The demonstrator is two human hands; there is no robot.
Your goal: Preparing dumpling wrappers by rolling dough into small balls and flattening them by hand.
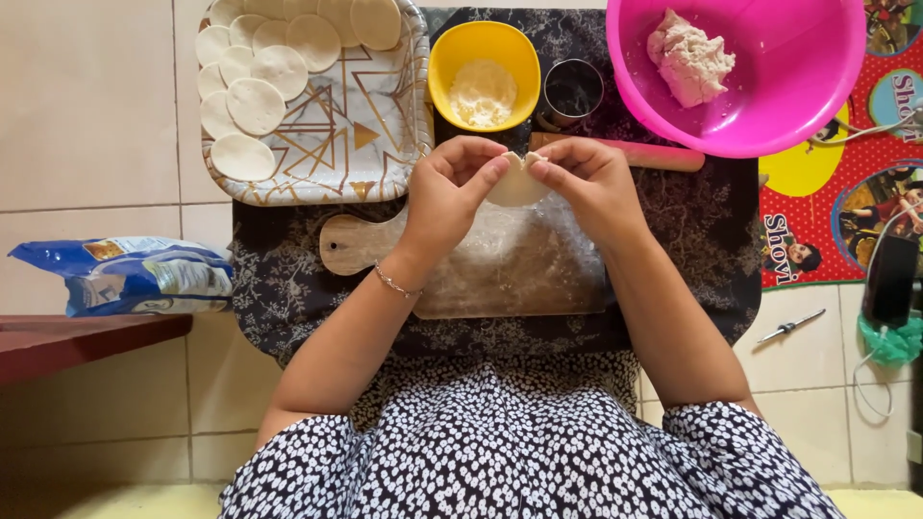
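Both hands, the left hand and the right hand, pinch the top edge of a small pale round dough disc between thumbs and forefingers, holding it just above a floured wooden board. Beyond them stand a yellow bowl of flour, a small metal cup, a pink plastic basin with a dough lump, and a patterned tray of flat dough rounds.

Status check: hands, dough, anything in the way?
Left hand and right hand both pinch one dough round above the floured wooden board. Nothing blocks them.
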